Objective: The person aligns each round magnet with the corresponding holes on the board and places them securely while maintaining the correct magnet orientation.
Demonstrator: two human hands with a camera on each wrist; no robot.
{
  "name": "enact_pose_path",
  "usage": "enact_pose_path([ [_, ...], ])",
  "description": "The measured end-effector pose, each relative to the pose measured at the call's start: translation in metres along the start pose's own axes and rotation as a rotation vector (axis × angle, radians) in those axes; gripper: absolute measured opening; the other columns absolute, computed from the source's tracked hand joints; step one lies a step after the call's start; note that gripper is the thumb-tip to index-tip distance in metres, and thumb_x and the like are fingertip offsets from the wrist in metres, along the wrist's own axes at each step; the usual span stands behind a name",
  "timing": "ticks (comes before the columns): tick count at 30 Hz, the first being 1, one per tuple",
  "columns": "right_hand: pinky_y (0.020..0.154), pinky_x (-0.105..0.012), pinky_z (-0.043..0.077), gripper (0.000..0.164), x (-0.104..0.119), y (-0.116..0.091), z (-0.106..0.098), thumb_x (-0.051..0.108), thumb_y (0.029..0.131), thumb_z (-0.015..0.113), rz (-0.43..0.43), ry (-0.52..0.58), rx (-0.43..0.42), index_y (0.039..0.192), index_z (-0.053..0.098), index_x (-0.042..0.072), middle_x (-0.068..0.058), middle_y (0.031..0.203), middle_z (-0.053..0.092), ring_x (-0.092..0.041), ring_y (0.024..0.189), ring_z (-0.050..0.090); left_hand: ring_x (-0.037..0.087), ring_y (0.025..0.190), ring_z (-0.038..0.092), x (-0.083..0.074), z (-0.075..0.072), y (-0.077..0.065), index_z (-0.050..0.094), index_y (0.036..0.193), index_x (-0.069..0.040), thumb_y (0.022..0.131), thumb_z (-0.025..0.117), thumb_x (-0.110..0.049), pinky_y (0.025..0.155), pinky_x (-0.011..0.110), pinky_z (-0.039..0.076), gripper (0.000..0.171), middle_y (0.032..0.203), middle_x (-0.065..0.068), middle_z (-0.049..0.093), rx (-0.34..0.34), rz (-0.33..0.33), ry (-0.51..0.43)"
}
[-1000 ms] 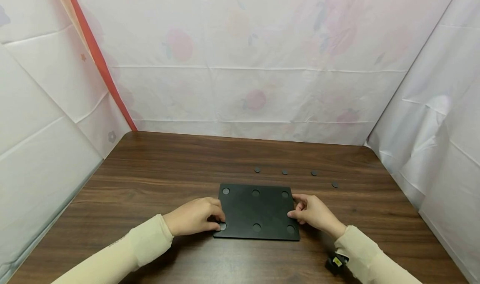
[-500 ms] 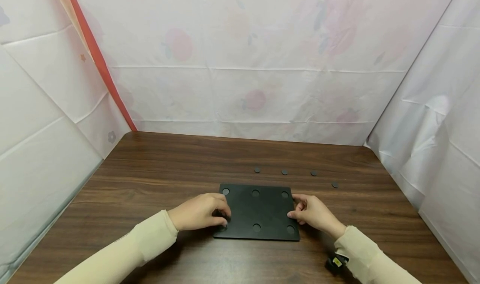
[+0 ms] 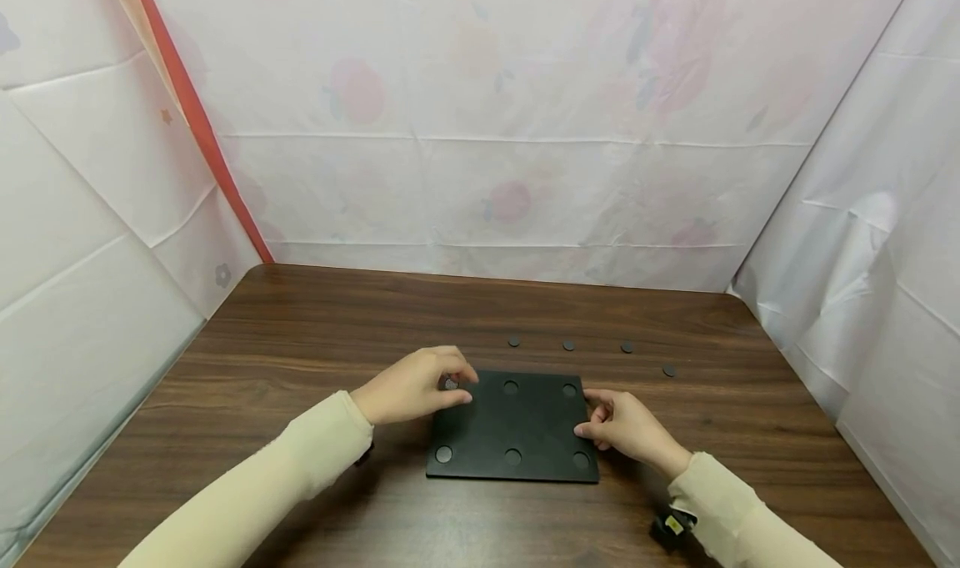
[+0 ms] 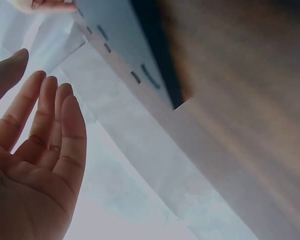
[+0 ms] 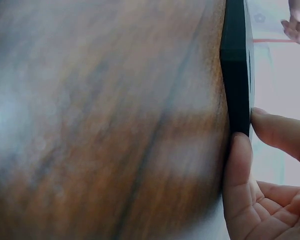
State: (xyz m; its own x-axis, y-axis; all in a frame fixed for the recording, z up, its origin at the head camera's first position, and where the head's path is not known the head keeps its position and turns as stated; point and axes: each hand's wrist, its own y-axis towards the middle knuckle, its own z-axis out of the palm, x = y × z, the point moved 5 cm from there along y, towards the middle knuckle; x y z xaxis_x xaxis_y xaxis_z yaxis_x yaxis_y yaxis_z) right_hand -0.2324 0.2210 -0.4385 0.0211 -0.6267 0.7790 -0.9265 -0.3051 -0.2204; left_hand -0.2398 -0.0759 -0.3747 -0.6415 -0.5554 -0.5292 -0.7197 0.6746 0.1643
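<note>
A flat black board (image 3: 542,422) with several round recesses lies on the table. A grey disc (image 3: 444,454) sits in its near left recess, and another disc (image 3: 451,384) in the far left recess shows between the left hand's fingers. My left hand (image 3: 414,384) hovers over the board's left side, fingers loosely bent. In the left wrist view that hand (image 4: 42,145) has nothing between thumb and fingers. At the right edge of the board, my right hand (image 3: 633,428) keeps its thumb on top; the right wrist view shows its finger (image 5: 241,165) against the board's side.
Several loose dark discs lie in a spread row behind the board, one disc (image 3: 513,342) at the left end and another disc (image 3: 669,372) at the right. The brown wood table (image 3: 330,318) ends at white patterned cloth (image 3: 465,159) behind and at both sides.
My left hand has left the near left recess, now showing a disc, and moved up and right to beside the far left recess. My right hand has stayed still.
</note>
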Motion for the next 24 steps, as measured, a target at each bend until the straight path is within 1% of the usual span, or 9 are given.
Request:
enact_pose_path([
  [3, 0.056, -0.030, 0.054, 0.071, 0.000, 0.000, 0.000, 0.016, 0.085, 0.076, 0.000, -0.001, 0.001, 0.143, 0.042, -0.008, -0.005, 0.071, 0.061, -0.017, 0.061, 0.061, 0.017, 0.094, 0.064, 0.000, -0.005, 0.010, 0.069, 0.116, -0.015, 0.092, 0.070, -0.025, 0.079, 0.028, 0.053, 0.026, 0.110, 0.002, 0.065, -0.020, -0.021, 0.012],
  [5, 0.056, -0.029, 0.054, 0.071, 0.001, 0.000, 0.000, 0.017, 0.085, 0.076, -0.001, -0.002, 0.002, 0.142, 0.042, -0.008, -0.005, 0.071, 0.061, -0.016, 0.061, 0.061, 0.019, 0.097, 0.064, 0.001, -0.007, 0.016, 0.068, 0.117, -0.016, 0.092, 0.070, -0.025, 0.081, 0.031, 0.053, 0.027, 0.111, 0.001, 0.065, -0.027, -0.044, 0.017],
  [9, 0.056, -0.029, 0.054, 0.071, 0.002, 0.000, 0.000, 0.016, 0.085, 0.076, -0.002, 0.000, 0.000, 0.142, 0.043, -0.009, -0.005, 0.071, 0.061, -0.016, 0.061, 0.060, 0.020, 0.100, 0.064, 0.003, -0.009, 0.029, 0.067, 0.120, -0.017, 0.092, 0.069, -0.025, 0.083, 0.033, 0.053, 0.029, 0.113, 0.000, 0.063, -0.033, -0.090, 0.021],
  [12, 0.056, -0.029, 0.054, 0.071, 0.003, -0.001, 0.000, 0.016, 0.085, 0.077, -0.004, 0.002, -0.001, 0.142, 0.043, -0.009, -0.006, 0.071, 0.061, -0.017, 0.061, 0.060, 0.018, 0.097, 0.063, 0.007, -0.009, 0.038, 0.065, 0.123, -0.016, 0.093, 0.069, -0.025, 0.083, 0.033, 0.052, 0.032, 0.118, 0.001, 0.062, -0.032, -0.116, 0.022],
  [16, 0.056, -0.029, 0.054, 0.071, 0.004, -0.001, 0.000, 0.016, 0.085, 0.077, -0.005, 0.005, -0.002, 0.142, 0.043, -0.009, -0.006, 0.071, 0.060, -0.017, 0.062, 0.061, 0.020, 0.097, 0.064, 0.011, -0.009, 0.049, 0.064, 0.126, -0.014, 0.093, 0.069, -0.025, 0.083, 0.034, 0.053, 0.036, 0.124, 0.003, 0.061, -0.027, -0.131, 0.042],
  [20, 0.056, -0.029, 0.054, 0.071, 0.004, -0.002, 0.000, 0.016, 0.085, 0.076, -0.003, 0.015, 0.003, 0.142, 0.042, -0.009, -0.006, 0.071, 0.060, -0.018, 0.062, 0.061, 0.021, 0.105, 0.064, 0.012, -0.010, 0.061, 0.062, 0.129, -0.012, 0.092, 0.070, -0.026, 0.090, 0.036, 0.053, 0.040, 0.126, 0.004, 0.061, -0.023, -0.145, 0.084],
  [24, 0.056, -0.030, 0.054, 0.071, 0.004, -0.002, 0.000, 0.016, 0.085, 0.076, -0.005, 0.019, 0.005, 0.143, 0.042, -0.009, -0.006, 0.071, 0.060, -0.018, 0.062, 0.061, 0.019, 0.107, 0.063, 0.013, -0.010, 0.073, 0.062, 0.129, -0.013, 0.092, 0.070, -0.027, 0.093, 0.036, 0.052, 0.041, 0.127, 0.003, 0.061, -0.017, -0.163, 0.108],
])
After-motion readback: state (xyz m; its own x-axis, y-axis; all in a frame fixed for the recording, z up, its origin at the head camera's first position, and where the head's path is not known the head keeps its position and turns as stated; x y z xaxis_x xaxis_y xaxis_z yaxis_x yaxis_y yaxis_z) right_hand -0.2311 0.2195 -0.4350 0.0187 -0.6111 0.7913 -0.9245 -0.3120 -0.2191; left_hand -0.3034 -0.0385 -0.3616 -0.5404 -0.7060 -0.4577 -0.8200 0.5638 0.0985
